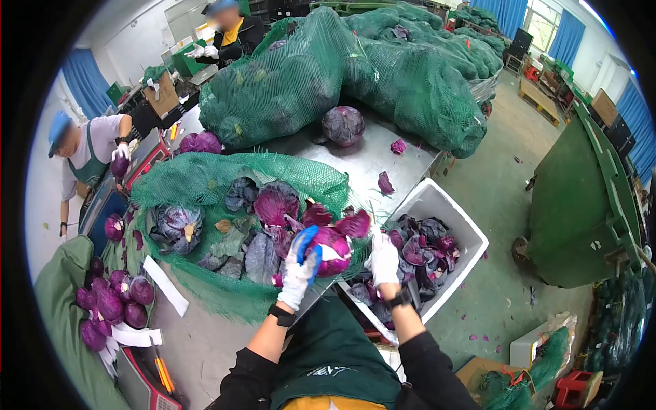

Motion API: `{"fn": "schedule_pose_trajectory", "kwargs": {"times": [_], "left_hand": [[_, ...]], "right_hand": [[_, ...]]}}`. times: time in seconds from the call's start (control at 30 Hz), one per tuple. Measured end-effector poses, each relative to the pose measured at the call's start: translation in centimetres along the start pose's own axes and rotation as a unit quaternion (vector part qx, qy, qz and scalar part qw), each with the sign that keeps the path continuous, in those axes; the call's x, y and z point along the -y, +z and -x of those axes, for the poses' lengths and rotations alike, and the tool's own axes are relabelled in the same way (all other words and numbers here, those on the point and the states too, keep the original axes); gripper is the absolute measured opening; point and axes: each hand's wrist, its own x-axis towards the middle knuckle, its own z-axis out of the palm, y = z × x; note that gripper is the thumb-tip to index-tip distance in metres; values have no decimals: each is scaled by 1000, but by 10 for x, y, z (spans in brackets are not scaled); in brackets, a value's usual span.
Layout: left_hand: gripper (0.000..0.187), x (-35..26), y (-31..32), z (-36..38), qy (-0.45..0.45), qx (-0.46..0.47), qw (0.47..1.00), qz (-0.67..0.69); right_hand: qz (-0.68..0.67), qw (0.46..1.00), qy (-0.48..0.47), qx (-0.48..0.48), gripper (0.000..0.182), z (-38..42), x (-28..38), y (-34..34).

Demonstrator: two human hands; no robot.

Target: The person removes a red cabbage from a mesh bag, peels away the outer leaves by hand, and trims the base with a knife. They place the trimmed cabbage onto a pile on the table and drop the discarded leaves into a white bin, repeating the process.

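My left hand (298, 272), in a white glove with blue over the fingers, is wrapped round the left side of a red cabbage (335, 254). Pale stem shows on the cabbage's side. To its right my right hand (383, 261), gloved in white, is closed with its fingertips at the edge of a loose purple cabbage leaf (354, 224). Under and around the cabbage lies an opened green mesh bag (273, 167) with dark outer leaves (262, 258) and a whole cabbage (175, 229). A white foam box (471, 236), full of trimmed leaves (417, 249), stands by my right wrist.
Filled green mesh sacks (273, 96) are piled on the metal table (372, 160), with a cabbage (343, 126) before them. Peeled cabbages (113, 304) lie at left on green cloth. A large green bin (574, 198) stands right. Two co-workers (92, 147) are at left and back.
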Motion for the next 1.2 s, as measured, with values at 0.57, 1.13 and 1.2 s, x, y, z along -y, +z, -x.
{"fn": "schedule_pose_trajectory", "kwargs": {"times": [0.57, 1.13, 1.2], "left_hand": [[83, -58, -8, -15, -18, 148, 937, -316], [78, -77, 30, -18, -12, 141, 855, -499], [77, -75, 33, -16, -11, 146, 856, -496]], "right_hand": [[-205, 978, -4, 44, 39, 3, 25, -5], [-186, 979, 48, 74, 32, 23, 51, -33], [-241, 958, 124, 98, 31, 18, 52, -33]]}}
